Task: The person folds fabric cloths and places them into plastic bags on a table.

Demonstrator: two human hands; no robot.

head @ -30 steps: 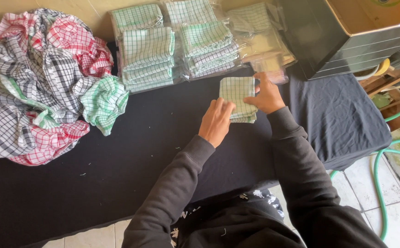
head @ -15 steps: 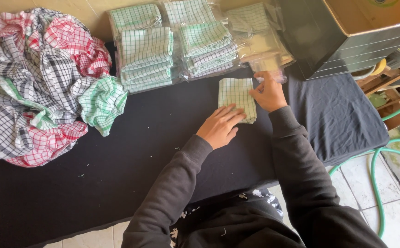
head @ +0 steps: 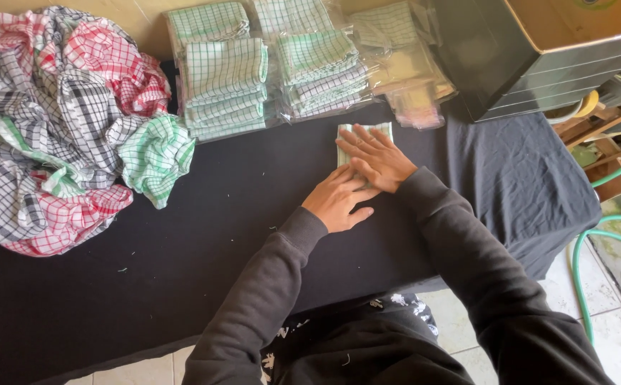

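Observation:
A small folded green-checked cloth lies on the black-covered table, mostly hidden under my hands. My right hand presses flat on top of it, fingers spread. My left hand rests just below, fingers touching the cloth's near edge and the right hand. Neither hand grips anything. Both arms wear dark sleeves.
Stacks of folded green-checked cloths in clear plastic bags line the table's far edge. A heap of loose red, black and green checked cloths sits at the left. A dark box stands at the far right. A green hose lies on the tiled floor.
My right hand held the cloth's far right edge; it now lies flat on top. My left hand moved right and down to the cloth's near edge. The cloth looks narrower.

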